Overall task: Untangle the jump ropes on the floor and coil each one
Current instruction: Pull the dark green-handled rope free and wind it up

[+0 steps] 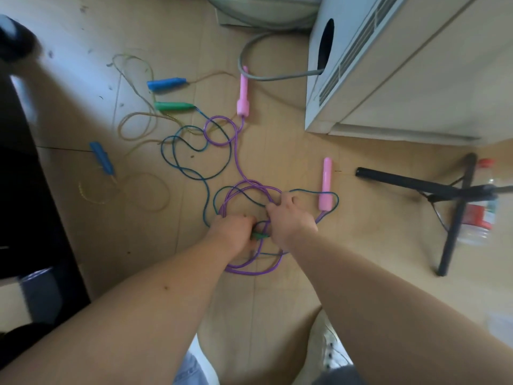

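Tangled jump ropes lie in the middle of the pale wooden floor [277, 151]. The left hand [233, 232] has its fingers curled, apparently around a small green plastic handle [260, 235], while the right hand [290, 219] has fingers clamped on loops of the purple plastic rope [237, 162] — crossed by a dark teal cord [205, 195] — near one pink handle [325, 187].

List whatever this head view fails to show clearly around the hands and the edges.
All in the head view:
Near green handle: mostly covered by the left hand; grip unclear.
Purple rope crossings with the teal rope: hidden under the right hand gripping them.
Bottle: blurred, partly behind the black stand.
Dark object, top left: blurred, cut by the edge.
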The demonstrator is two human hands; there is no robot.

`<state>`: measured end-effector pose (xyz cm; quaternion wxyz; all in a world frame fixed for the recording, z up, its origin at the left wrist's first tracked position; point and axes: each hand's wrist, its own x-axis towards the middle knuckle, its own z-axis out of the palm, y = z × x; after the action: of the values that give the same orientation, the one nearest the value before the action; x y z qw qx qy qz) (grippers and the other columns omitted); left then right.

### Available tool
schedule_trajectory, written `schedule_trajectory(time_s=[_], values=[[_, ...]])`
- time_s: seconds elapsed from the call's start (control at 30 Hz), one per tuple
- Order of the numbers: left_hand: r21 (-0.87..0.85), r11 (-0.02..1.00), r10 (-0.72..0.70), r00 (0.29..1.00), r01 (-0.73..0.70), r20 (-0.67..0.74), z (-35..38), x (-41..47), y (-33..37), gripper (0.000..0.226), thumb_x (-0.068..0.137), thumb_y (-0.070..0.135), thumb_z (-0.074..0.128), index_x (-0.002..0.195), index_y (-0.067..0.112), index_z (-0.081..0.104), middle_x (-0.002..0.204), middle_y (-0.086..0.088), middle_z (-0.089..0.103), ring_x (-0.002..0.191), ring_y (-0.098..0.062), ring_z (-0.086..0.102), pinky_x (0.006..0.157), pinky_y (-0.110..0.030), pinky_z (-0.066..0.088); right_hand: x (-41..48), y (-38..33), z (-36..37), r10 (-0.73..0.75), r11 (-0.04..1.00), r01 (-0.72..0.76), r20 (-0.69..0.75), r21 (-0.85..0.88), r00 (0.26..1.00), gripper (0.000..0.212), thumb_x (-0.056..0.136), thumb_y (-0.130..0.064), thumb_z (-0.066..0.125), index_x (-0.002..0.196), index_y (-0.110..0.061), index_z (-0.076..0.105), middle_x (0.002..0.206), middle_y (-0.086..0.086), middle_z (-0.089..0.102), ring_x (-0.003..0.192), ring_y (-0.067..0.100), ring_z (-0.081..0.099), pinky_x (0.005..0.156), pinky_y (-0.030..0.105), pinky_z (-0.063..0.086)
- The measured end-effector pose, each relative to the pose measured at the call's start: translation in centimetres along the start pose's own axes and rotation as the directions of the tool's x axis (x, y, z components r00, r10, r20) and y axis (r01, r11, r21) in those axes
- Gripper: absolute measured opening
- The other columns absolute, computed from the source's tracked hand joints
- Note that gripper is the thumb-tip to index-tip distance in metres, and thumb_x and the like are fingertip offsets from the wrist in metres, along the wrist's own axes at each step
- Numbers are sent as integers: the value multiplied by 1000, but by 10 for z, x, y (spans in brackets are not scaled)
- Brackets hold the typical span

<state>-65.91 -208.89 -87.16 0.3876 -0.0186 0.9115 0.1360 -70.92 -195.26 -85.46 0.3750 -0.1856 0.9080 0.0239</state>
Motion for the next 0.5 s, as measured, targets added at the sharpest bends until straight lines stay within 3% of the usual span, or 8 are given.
schedule_trajectory(time_s=[0.17,0.37,0.47,0.5], values=[[-235,972,-19,990,-14,-139,-23,-33,1,27,93,34,58,117,21,56,111,-6,71,105,-31,65,82,-35,46,-22,-2,-23,-29,994,26,25,106,999,36,87,-33,61,122,-24,59,127,9,41,121,33,41,99,48,47],[-107,994,9,973,-35,-231,-73,-87,9,35,88,25,65,122,21,58,114,-10,68,106,-34,65,85,-38,53,-71,-3,-82,-42,971,72,-136,226,990,22,95,-26,49,112,-17,60,113,10,62,117,31,52,91,38,45],[-215,975,-23,946,-50,-322,-91,-116,15,24,92,26,61,115,19,64,104,-11,69,99,-32,65,75,-32,47,-105,-1,-108,-10,939,87,-226,333,974,17,96,-29,50,105,-18,60,96,7,66,100,31,58,104,44,36],[-242,967,-17,935,-74,-355,-98,-127,18,19,94,27,60,112,20,64,97,-9,67,93,-30,64,69,-30,42,-117,-1,-116,-3,926,103,-265,364,964,15,95,-31,51,102,-20,59,91,4,65,94,31,57,102,43,39]])
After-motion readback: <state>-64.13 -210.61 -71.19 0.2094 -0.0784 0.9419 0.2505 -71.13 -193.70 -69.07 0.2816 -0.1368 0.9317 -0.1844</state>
